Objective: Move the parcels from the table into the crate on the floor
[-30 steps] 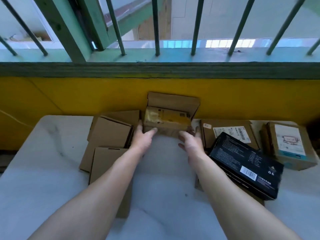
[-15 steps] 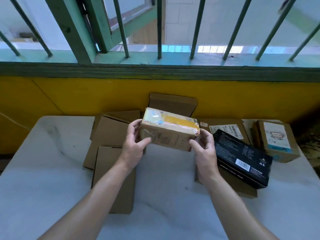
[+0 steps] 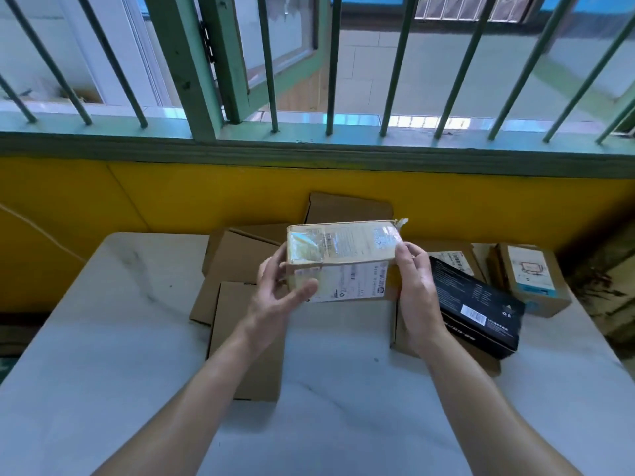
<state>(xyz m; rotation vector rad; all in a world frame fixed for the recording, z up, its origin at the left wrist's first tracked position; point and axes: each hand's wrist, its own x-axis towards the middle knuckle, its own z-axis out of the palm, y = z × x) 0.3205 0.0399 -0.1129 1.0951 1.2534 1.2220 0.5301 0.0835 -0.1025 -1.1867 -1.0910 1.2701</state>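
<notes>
A tape-wrapped cardboard parcel (image 3: 340, 259) is held clear above the white marble-patterned table (image 3: 103, 338), lifted between both hands in front of a barred green window (image 3: 330, 63). The parcel's nine o'clock end is gripped by the left hand (image 3: 275, 297), with the thumb laid across the near face beside the printed shipping label. The three o'clock end is gripped by the right hand (image 3: 415, 297), thumb at the top corner. The task is judged to be at an early stage: one parcel is in hand and not yet delivered. The crate on the floor is not shown, so what it already holds cannot be told. Much is left on the table. Plain brown cartons (image 3: 240, 259) are stacked at the parcel's nine o'clock, with a long brown carton (image 3: 247, 338) at seven. A rear carton (image 3: 347, 207) is seen by the yellow wall (image 3: 171, 201) at twelve. At four o'clock a black box (image 3: 477, 304) is propped aslant on a flat carton (image 3: 405, 334), and a small blue-labelled carton (image 3: 529, 280) is set at three o'clock, just beside it
</notes>
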